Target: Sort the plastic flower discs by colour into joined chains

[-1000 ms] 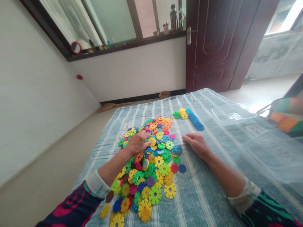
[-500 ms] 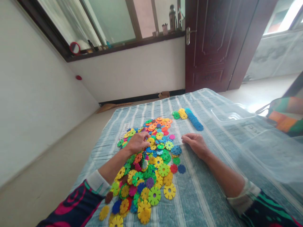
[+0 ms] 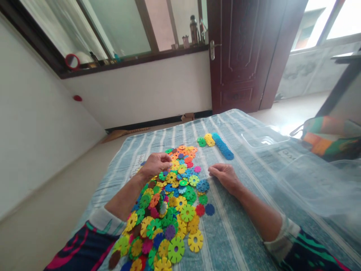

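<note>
A loose heap of colourful notched plastic discs [image 3: 176, 254] covers the left-middle part of the bed. Over the upper left of this heap is my left hand [image 3: 155, 165], fingers curled and thumb close to the index finger. Whether a disc is in that pinch is hidden. To the right of the heap, my right hand [image 3: 225, 177] is low over the striped cloth with its fingers pressed together, and no disc shows in it. Beyond it lie a row of overlapping blue discs [image 3: 223, 146], a few yellow discs [image 3: 209, 140] and a green disc [image 3: 201, 142].
The striped bedcover [image 3: 225, 226] lies under everything. A clear plastic box [image 3: 265, 137] and a larger translucent container [image 3: 316, 188] are on the right, near a colourful bag [image 3: 329, 137]. Behind the bed are a dark red door [image 3: 239, 56] and a window ledge [image 3: 135, 60] with small items.
The view has shifted, so the scene sits further left. My left hand has lifted and drawn back a little toward the heap's upper left edge. My right hand stays at nearly the same place.
</note>
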Available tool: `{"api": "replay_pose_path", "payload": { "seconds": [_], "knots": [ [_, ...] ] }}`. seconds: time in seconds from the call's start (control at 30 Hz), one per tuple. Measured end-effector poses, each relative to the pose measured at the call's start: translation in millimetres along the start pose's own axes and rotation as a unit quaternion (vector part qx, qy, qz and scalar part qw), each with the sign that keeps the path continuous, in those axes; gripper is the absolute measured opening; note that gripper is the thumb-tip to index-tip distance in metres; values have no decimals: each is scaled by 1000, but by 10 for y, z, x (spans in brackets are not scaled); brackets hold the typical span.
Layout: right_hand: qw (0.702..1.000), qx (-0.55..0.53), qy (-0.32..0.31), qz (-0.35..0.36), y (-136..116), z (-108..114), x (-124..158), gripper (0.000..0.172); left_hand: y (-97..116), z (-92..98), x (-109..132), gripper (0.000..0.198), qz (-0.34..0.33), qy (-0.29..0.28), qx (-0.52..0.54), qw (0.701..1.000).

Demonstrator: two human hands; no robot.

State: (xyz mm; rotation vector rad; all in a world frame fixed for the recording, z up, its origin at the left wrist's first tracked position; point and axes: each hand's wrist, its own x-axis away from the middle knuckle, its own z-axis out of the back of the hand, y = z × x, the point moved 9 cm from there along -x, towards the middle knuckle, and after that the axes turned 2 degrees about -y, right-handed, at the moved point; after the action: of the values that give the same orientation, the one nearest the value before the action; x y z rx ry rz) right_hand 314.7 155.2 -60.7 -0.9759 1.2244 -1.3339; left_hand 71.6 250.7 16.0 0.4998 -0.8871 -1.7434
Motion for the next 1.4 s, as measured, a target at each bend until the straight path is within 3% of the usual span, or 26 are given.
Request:
{"api": "replay_pose_path", "payload": {
  "seconds": [0.17, 0.4, 0.63, 0.87, 1.03, 1.2, 1.4],
  "knots": [
    [1000, -19, 4, 6, -29, -16, -18, 30, 347, -424, -470, 11, -107, 37, -57, 992],
    [1000, -16, 1, 14, -45, -24, -32, 31, 688, -1063, -1192, 13, -145, 70, -108, 981],
    [1000, -16, -2, 20, -30, -39, -51, 32, 831, -1321, -1539, 15, -156, 94, -169, 969],
    [999, -35, -6, 14, -28, -45, -58, 31, 845, -1333, -1632, 14, -154, 106, -208, 960],
    [999, -30, -8, 19, -28, -50, -56, 30, 900, -1224, -1549, 17, -171, 111, -220, 954],
    [1000, -18, -2, 12, 2, -33, -42, 30, 863, -944, -1264, 16, -181, 70, -235, 952],
    [1000, -11, -1, 2, -22, -4, -7, 31, 624, -647, -639, 12, -168, -42, -270, 947]
  ]
}}
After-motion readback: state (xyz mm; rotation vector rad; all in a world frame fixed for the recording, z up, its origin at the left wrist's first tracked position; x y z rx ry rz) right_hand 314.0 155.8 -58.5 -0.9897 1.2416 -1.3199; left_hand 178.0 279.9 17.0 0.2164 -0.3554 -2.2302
